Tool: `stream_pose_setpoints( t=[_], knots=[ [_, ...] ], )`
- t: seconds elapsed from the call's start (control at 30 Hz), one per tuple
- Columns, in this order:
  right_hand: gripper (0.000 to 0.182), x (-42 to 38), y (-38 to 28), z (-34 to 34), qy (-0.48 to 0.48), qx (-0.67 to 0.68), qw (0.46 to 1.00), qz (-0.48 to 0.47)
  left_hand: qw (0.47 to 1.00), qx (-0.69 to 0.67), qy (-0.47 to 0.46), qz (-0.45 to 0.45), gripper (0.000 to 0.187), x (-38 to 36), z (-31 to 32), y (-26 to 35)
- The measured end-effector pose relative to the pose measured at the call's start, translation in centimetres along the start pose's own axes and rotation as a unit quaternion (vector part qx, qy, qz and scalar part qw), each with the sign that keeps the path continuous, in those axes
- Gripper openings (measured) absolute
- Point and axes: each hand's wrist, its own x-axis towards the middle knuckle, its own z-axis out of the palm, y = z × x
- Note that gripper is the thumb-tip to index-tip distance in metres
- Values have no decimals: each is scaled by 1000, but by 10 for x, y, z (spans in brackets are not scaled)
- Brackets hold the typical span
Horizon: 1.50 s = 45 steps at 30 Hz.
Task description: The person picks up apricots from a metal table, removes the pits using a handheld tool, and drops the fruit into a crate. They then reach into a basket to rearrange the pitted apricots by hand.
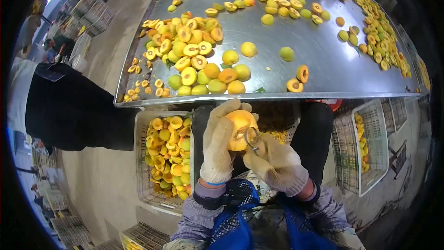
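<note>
My left hand (218, 141), in a whitish knit glove, is closed around a peach half (240, 127) with its cut face and pit side turned toward me. My right hand (280, 163), gloved too, grips a looped metal pitting tool (252, 138), whose ring rests at the cut face beside the pit. Both hands are just below the front edge of a metal table (273, 32). On that table lies a pile of halved and whole peaches (189, 51), close beyond my left hand.
A plastic crate (140, 185) of pitted peach halves stands at my left. More crates (373, 150) are on the right. Between my knees, a container holds loose pits (279, 136). Another peach heap (381, 37) lines the table's right side. A person in black (74, 106) stands left.
</note>
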Motion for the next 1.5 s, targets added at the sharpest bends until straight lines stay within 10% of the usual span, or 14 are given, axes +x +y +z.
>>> stream_pose_setpoints(
  t=[0.27, 0.47, 0.53, 0.8, 0.87, 0.93, 1.07, 1.13, 1.2, 1.23, 1.33, 1.4, 1.47, 1.5],
  knots=[
    [19, 1, 11, 11, 82, 33, 980, -178, 996, 44, 42, 63, 59, -8, 19, 0],
    [16, -7, 3, -8, -139, 389, 911, 6, 969, 219, 16, 114, 41, -9, 27, 15],
    [16, -10, -4, -18, -155, 402, 902, 13, 917, 320, -36, 238, 40, -6, 28, 15],
    [17, -11, 20, -29, -300, 459, 835, 52, 898, 393, -99, 169, 37, 0, 41, 39],
    [23, -18, 20, -31, -226, 505, 815, 171, 914, 379, -73, 123, 35, 2, 47, 40],
    [18, -19, 16, -41, -252, 471, 829, 166, 804, 491, -159, 295, 30, 5, 46, 42],
    [16, -21, 26, -35, -209, 447, 855, 160, 904, 395, -76, 142, 36, 8, 50, 20],
    [20, -22, 43, -18, -165, 445, 869, 142, 874, 415, -89, 238, 36, 4, 53, 25],
    [17, -22, 62, 5, 99, 81, 974, -188, 861, 433, -76, 254, 35, 4, 51, 21],
    [17, -22, 62, 3, 99, 81, 974, -188, 848, 449, -70, 272, 33, 4, 50, 20],
    [18, -22, 49, -15, -112, 465, 863, 162, 854, 499, -124, 86, 32, 17, 41, 24],
    [22, -22, 52, -12, -155, 577, 786, 157, 839, 512, -124, 136, 29, 15, 42, 23],
    [13, -14, 60, -11, -34, 119, 949, -291, 806, 521, -146, 242, 29, 17, 46, 28],
    [19, -28, 65, -16, -129, 277, 951, 44, 781, 532, -123, 302, 28, 16, 49, 25]
  ],
)
